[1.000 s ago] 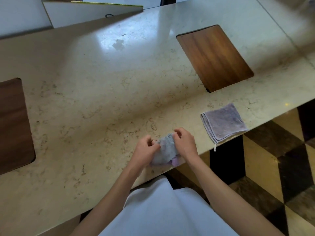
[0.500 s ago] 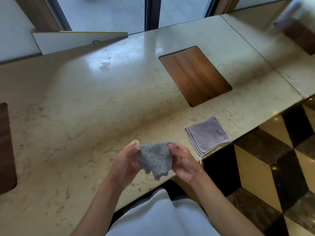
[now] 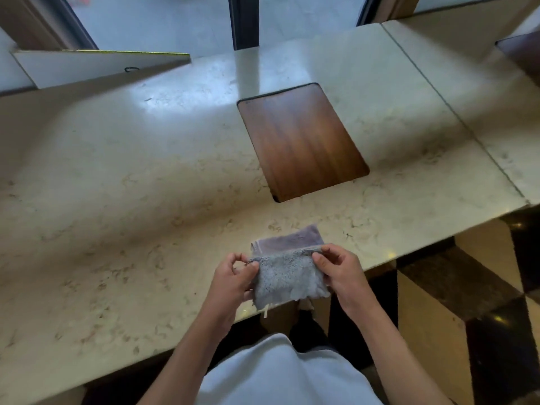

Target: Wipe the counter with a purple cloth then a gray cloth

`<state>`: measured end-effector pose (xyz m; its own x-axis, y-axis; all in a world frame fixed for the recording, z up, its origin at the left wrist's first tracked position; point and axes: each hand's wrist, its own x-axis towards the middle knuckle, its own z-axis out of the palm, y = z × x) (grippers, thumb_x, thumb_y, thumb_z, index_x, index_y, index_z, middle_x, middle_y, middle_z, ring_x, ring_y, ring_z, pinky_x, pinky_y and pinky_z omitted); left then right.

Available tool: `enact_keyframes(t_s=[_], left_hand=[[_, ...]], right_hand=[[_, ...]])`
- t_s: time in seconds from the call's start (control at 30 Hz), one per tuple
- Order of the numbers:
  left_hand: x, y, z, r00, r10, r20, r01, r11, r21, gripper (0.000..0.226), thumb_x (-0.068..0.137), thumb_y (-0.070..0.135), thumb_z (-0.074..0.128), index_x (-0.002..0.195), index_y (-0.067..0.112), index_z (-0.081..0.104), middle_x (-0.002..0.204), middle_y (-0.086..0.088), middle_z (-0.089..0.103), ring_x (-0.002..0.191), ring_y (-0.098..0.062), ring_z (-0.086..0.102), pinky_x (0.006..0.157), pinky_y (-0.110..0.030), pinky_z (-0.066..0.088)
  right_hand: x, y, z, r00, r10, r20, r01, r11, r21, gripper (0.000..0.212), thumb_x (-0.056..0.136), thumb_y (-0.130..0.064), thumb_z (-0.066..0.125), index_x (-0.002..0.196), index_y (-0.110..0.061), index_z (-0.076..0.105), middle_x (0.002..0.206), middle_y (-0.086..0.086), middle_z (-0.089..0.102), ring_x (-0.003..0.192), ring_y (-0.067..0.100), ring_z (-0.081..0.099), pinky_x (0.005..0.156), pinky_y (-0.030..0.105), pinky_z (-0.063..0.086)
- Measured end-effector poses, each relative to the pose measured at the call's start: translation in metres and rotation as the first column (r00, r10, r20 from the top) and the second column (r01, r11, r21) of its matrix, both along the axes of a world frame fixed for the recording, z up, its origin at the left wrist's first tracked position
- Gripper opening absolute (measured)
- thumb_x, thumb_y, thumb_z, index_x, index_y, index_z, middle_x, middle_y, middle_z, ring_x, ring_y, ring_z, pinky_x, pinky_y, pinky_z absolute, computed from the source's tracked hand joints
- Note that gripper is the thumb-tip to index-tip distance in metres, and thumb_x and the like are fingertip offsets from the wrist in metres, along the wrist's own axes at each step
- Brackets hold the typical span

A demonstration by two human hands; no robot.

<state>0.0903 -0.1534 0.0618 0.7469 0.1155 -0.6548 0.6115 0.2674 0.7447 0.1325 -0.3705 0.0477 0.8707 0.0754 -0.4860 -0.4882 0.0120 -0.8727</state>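
Both hands now hold the gray cloth (image 3: 287, 277) stretched flat: left hand (image 3: 233, 280) and right hand (image 3: 339, 268) each pinch a top corner. It hangs directly over the purple cloth (image 3: 289, 239), folded on the desk (image 3: 117, 200); earlier it was bunched, so gray wiping appears imminent.

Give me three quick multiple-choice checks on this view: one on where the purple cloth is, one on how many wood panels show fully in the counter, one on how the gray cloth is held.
1. Where is the purple cloth?
A. On the floor
B. On the counter, partly behind the gray cloth
C. On the wood panel

2. How many wood panels show in full?
A. One
B. Three
C. Four

3. How is the gray cloth held?
A. Lying flat, untouched
B. In one hand only
C. Pinched at its top corners by the left hand and right hand

Answers:
1 B: its purple top edge shows on the stone just past the gray cloth.
2 A: only the middle panel is whole in view.
3 C: fingers of each hand grip a corner, and the cloth hangs between them.
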Motion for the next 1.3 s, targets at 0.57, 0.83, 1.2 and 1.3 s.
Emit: enact_keyframes(t_s=[0.57, 0.83, 1.2, 1.3], left_hand=[[0.096, -0.181, -0.053, 0.908, -0.415, -0.051, 0.244, 0.426, 0.871, 0.008, 0.089, 0.018, 0.062, 0.082, 0.015, 0.060, 0.084, 0.001, 0.057, 0.085, -0.019, 0.048, 0.068, -0.025, 0.032], [0.113, -0.184, -0.069, 0.925, -0.355, -0.133, 0.226, 0.237, 0.945, 0.018, 0.088, 0.033, 0.067, 0.094, 0.016, 0.068, 0.092, 0.001, 0.047, 0.090, -0.017, 0.035, 0.076, -0.030, 0.028], [0.116, -0.204, -0.060, 0.911, -0.408, -0.062, 0.127, 0.132, 0.983, 0.042, 0.084, 0.027, 0.073, 0.121, 0.017, 0.057, 0.116, -0.008, 0.053, 0.104, -0.023, 0.047, 0.084, -0.036, 0.046], [0.097, -0.212, -0.072, 0.771, -0.617, -0.161, 0.227, 0.030, 0.973, 0.060, 0.088, 0.039, 0.064, 0.141, 0.023, 0.042, 0.145, -0.010, 0.046, 0.133, -0.028, 0.043, 0.102, -0.044, 0.038]], right_hand=[[0.105, -0.147, -0.046, 0.965, 0.262, 0.025, -0.166, 0.678, -0.716, 0.010, 0.094, -0.012, 0.062, 0.084, -0.013, 0.058, 0.079, 0.004, 0.062, 0.075, 0.022, 0.057, 0.061, 0.033, 0.039], [0.130, -0.144, -0.054, 0.946, 0.299, 0.126, -0.087, 0.607, -0.790, 0.005, 0.096, -0.017, 0.063, 0.092, -0.015, 0.063, 0.091, 0.002, 0.058, 0.084, 0.021, 0.054, 0.071, 0.030, 0.038], [0.122, -0.154, -0.047, 0.760, 0.611, 0.221, -0.027, 0.370, -0.929, 0.031, 0.093, -0.015, 0.066, 0.122, -0.012, 0.057, 0.112, 0.006, 0.060, 0.097, 0.024, 0.059, 0.079, 0.031, 0.049], [0.105, -0.164, -0.060, 0.577, 0.812, 0.092, -0.117, 0.194, -0.974, 0.051, 0.095, -0.025, 0.060, 0.142, -0.012, 0.047, 0.148, 0.010, 0.049, 0.138, 0.028, 0.045, 0.106, 0.044, 0.044]])
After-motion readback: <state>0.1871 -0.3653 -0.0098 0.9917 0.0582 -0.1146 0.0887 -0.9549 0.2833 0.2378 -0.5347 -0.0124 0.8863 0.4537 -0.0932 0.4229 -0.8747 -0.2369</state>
